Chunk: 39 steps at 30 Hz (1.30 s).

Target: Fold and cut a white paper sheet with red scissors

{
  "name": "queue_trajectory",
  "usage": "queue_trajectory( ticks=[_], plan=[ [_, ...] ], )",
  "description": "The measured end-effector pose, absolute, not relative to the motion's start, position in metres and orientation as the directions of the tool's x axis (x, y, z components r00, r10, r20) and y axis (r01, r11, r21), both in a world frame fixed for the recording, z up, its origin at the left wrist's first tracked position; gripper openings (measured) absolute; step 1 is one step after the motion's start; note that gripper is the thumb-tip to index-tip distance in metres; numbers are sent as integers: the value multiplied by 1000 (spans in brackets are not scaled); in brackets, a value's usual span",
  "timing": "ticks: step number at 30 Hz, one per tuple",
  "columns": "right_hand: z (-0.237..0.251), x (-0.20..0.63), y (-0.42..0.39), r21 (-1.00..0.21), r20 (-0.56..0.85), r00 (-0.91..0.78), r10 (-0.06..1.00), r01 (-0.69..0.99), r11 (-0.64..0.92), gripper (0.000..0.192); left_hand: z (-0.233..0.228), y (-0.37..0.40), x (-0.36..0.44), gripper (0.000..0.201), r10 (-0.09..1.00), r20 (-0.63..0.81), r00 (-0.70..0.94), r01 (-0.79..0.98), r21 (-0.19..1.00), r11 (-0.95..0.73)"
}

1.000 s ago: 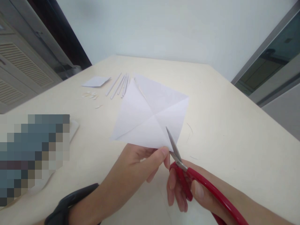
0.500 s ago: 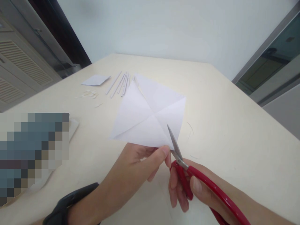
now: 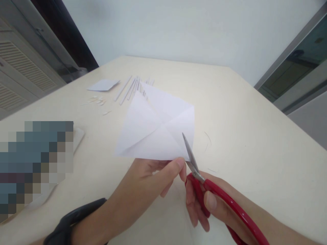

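A white sheet of paper (image 3: 155,132) with creases crossing at its middle is held up over the table. My left hand (image 3: 159,175) pinches its near edge close to the right corner, thumb on top. A slit runs from the far left corner toward the centre, and its two sides stand apart. My right hand (image 3: 204,204) grips scissors (image 3: 195,172) with red handles. The blades are parted around the near right corner of the paper, one above the sheet and the other partly hidden beneath it.
Several thin white paper sticks (image 3: 127,90) lie on the table (image 3: 255,136) behind the sheet. Left of them are a folded white paper (image 3: 103,85) and small pale scraps (image 3: 98,100). Thin paper slivers (image 3: 208,137) lie on the right. A pixelated object covers the left edge.
The paper's far side has swung left and the slit at its far left corner gapes wider. The scissor blades have closed slightly on the near corner.
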State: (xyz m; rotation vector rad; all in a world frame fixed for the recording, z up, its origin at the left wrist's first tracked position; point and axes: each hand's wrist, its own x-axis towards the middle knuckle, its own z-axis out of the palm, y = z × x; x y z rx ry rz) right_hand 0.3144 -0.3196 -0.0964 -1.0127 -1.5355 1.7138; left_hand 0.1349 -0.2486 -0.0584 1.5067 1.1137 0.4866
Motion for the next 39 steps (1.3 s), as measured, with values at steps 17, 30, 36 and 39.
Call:
queue_trajectory(
  ticks=[17,30,36,39],
  plan=[
    [-92,315,-319,-974,-219,-519,826,69,-215,40,-63,-249,133,29,841,-231,489,321,944,72],
    [-80,312,-315,-963,-270,-474,838,126,-239,43,-61,-249,135,31,838,-242,489,310,946,92],
    [-81,311,-314,-969,-246,-491,836,152,-196,44,-62,-248,135,31,821,-233,521,274,957,97],
    [-87,314,-317,-973,-231,-494,838,136,-188,42,-66,-249,133,32,820,-237,521,275,956,102]
  ],
)
